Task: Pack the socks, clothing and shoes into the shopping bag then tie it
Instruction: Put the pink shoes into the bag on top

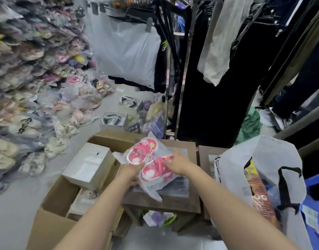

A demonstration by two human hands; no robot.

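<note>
A pair of pink shoes in a clear plastic packet (148,163) is held above a brown stool (173,201) at the centre. My left hand (131,173) grips the packet from below and at its left side. My right hand (178,160) rests flat on the packet's right side with fingers spread. The white shopping bag (259,174) with black handles stands open at the right, with an orange packet and other goods inside it. Clear flat packets lie on the stool under the shoes.
An open cardboard box (54,201) holding a white shoebox (88,165) stands at the left. Bagged slippers are heaped along the left wall (28,87). Dark clothing hangs on a rack (209,87) behind the stool. Open shoeboxes (115,120) lie on the floor.
</note>
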